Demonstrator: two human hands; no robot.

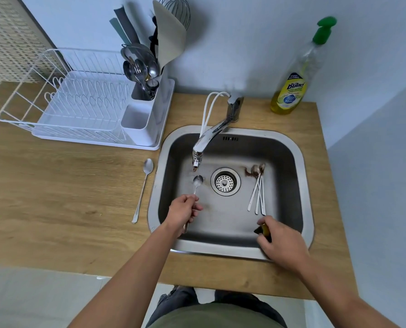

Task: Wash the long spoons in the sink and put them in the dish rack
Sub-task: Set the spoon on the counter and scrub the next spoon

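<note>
Both my hands reached into the sink [230,250]: left hand [183,213] clamped a long spoon [197,183] under the tap [205,143], right hand [280,242] gripped a sponge [263,230]. Scrubbing the bowl first seemed wisest.

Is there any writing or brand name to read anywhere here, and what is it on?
Dish soap bottle: the yellow label carries a large blue brand word in non-Latin script, too blurred to quote.
Same label, smaller lines above and below the brand word: too small to read.
Dish rack, faucet, sink, spoons: no writing visible.
</note>
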